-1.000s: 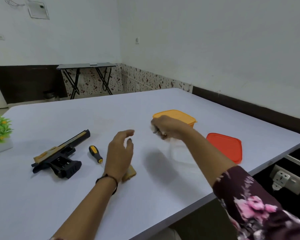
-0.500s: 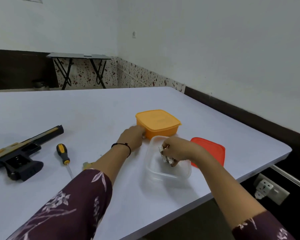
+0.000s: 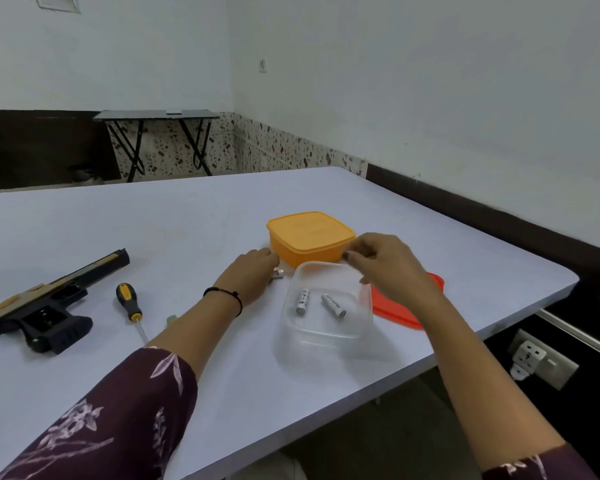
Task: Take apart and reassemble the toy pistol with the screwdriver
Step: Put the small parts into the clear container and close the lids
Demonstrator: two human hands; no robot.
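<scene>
The black and tan toy pistol (image 3: 45, 306) lies on the table at the left, with the yellow-handled screwdriver (image 3: 129, 301) just right of it. Two batteries (image 3: 302, 301) lie inside a clear plastic container (image 3: 326, 334) in the middle. My left hand (image 3: 253, 275) rests on the table beside the container, its fingers curled over a small silver battery (image 3: 278, 273). Above the container's far rim hovers my right hand (image 3: 392, 268), fingers loosely bent and holding nothing.
A closed orange container (image 3: 310, 237) stands right behind the clear one. A red lid (image 3: 399, 310) lies flat to its right, near the table edge. A small tan part (image 3: 172, 320) lies by my left forearm. A wall socket (image 3: 534, 358) sits below the table's right edge.
My right hand has let the batteries drop into the clear container and lifted up and back. My left hand stayed by the orange container, with a battery now showing at its fingers.
</scene>
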